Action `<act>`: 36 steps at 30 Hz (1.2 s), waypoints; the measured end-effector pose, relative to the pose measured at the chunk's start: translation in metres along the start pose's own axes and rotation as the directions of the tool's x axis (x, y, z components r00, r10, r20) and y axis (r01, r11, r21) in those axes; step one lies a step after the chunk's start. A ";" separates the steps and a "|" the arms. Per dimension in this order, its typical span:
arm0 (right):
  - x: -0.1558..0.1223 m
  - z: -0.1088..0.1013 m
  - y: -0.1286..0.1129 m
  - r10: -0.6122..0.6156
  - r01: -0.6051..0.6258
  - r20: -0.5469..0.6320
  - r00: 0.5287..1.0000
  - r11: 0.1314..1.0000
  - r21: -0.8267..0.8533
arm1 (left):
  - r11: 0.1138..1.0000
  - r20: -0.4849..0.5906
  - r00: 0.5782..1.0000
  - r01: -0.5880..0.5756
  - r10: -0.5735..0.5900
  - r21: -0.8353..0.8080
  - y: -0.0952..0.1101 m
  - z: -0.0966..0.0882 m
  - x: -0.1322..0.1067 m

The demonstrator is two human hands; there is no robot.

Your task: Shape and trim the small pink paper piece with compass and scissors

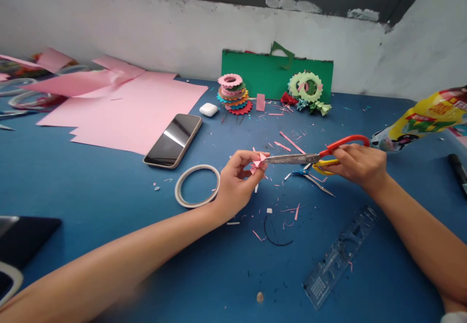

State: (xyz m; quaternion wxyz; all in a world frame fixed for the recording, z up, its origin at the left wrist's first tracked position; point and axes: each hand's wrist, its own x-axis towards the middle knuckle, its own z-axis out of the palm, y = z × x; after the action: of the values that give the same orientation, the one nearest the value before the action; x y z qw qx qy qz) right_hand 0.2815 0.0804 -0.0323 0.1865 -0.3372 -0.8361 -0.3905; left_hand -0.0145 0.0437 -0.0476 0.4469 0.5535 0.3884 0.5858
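Observation:
Between the fingertips of my left hand [237,179] is a small folded piece of pink paper [258,161]. My right hand [359,166] grips scissors [294,159] by their red and yellow handles. The blades point left, and their tips meet the pink paper; whether they are cutting into it I cannot tell. Beneath the scissors lies a second, blue-handled pair of scissors [310,176], partly covered. A roll of white tape [178,191] lies flat just left of my left hand. Thin pink paper scraps [292,142] are scattered around both hands.
Pink paper sheets [146,104] and a phone [173,140] lie left. At the back stand stacked scalloped paper rings [233,94], a green board [251,70] and pale green rings [306,87]. A clear ruler [339,257] lies front right, a yellow bottle [419,118] farther right.

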 end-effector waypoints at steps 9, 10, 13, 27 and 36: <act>0.009 -0.005 -0.002 -0.062 0.062 -0.116 0.991 0.998 0.001 | 0.998 0.003 0.999 0.052 -0.052 -0.024 -0.001 -0.001 0.001; 0.009 -0.005 -0.002 -0.057 0.059 -0.114 0.992 0.998 0.011 | 0.998 0.000 0.998 0.057 -0.057 -0.022 -0.001 -0.001 0.001; 0.008 -0.004 -0.003 -0.039 0.044 -0.105 0.994 0.998 0.045 | 0.998 -0.008 0.998 0.064 -0.064 -0.003 -0.001 -0.001 0.000; 0.009 -0.006 -0.005 -0.017 0.023 -0.103 0.994 0.998 0.054 | 0.997 -0.049 0.996 0.079 -0.078 0.021 -0.003 -0.002 0.001; 0.013 -0.008 -0.006 -0.034 0.037 -0.125 0.992 0.999 0.027 | 0.997 -0.046 0.996 0.072 -0.071 0.022 -0.002 -0.001 0.000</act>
State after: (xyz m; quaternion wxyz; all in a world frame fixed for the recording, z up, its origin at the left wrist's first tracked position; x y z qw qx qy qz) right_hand 0.2687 0.0770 -0.0230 0.2360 -0.2946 -0.8343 -0.4019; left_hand -0.0155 0.0446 -0.0497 0.4521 0.5311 0.4248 0.5771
